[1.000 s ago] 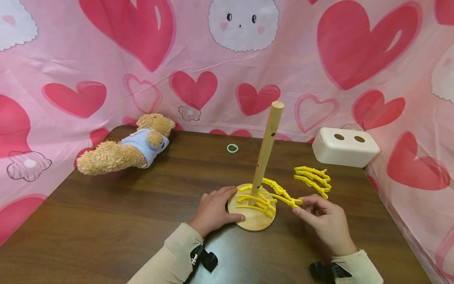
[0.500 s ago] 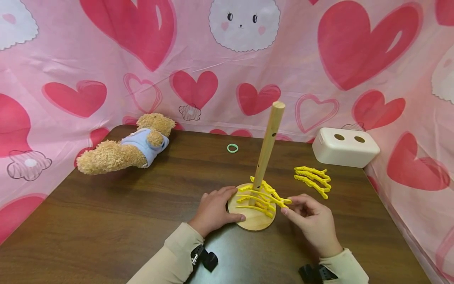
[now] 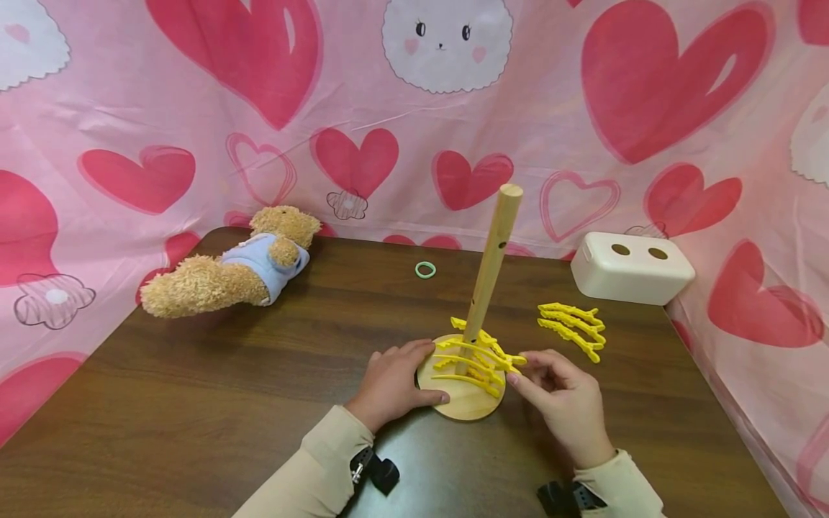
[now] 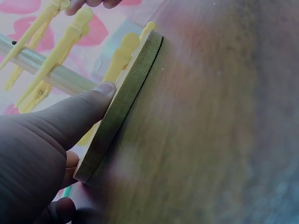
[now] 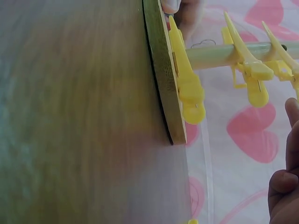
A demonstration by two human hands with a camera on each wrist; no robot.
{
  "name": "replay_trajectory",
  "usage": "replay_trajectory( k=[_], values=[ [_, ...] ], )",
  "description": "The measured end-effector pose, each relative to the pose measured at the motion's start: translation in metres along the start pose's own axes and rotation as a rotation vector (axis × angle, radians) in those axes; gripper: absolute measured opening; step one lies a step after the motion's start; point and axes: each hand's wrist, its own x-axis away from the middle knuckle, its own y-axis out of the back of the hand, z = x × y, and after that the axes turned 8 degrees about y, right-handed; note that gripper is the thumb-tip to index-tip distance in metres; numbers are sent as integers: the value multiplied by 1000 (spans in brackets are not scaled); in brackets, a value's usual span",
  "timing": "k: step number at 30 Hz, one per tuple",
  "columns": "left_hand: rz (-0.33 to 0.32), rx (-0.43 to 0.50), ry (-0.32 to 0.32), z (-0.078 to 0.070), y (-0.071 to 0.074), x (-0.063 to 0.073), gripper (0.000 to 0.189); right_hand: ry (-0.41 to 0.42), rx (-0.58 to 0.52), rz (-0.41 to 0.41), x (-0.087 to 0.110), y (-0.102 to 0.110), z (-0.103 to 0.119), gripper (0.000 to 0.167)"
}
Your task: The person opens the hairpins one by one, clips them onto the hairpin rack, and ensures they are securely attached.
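A wooden stand has a round base (image 3: 456,411) and an upright pole (image 3: 490,270) with small dark holes. My left hand (image 3: 391,381) grips the base at its left edge; the thumb (image 4: 88,105) lies on top and the fingers go round the rim. My right hand (image 3: 563,403) pinches the handle end of a yellow alligator hair clip (image 3: 499,354), whose two arms lie on either side of the pole low down. Beneath it, other yellow clips (image 3: 476,387) sit around the pole's foot; in the right wrist view the lowest clip (image 5: 188,84) lies close against the base.
Several loose yellow clips (image 3: 573,327) lie on the dark wooden table (image 3: 363,288) at the right. Behind them stands a cream box (image 3: 631,277) with two round holes. A green ring (image 3: 424,270) lies further back, and a teddy bear (image 3: 227,277) at the left.
My right hand has moved left with the clip, bringing its arms from the pole's right side to either side of the pole. The left hand stays on the base.
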Motion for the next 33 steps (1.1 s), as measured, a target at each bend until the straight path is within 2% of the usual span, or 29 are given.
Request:
replay_trajectory(
  k=[10,17,28,33],
  values=[
    [5,-20,-9,-1,1,0,88,-21,-37,6,-1,-11,7,29],
    [12,-15,-9,-1,1,0,88,-2,-50,-40,-1,-16,9,32],
    [17,5,3,0,-1,-1,90,-30,-23,-42,0,-14,7,35],
    [12,9,2,0,-1,-1,90,-14,-37,-41,0,-11,5,30]
  ],
)
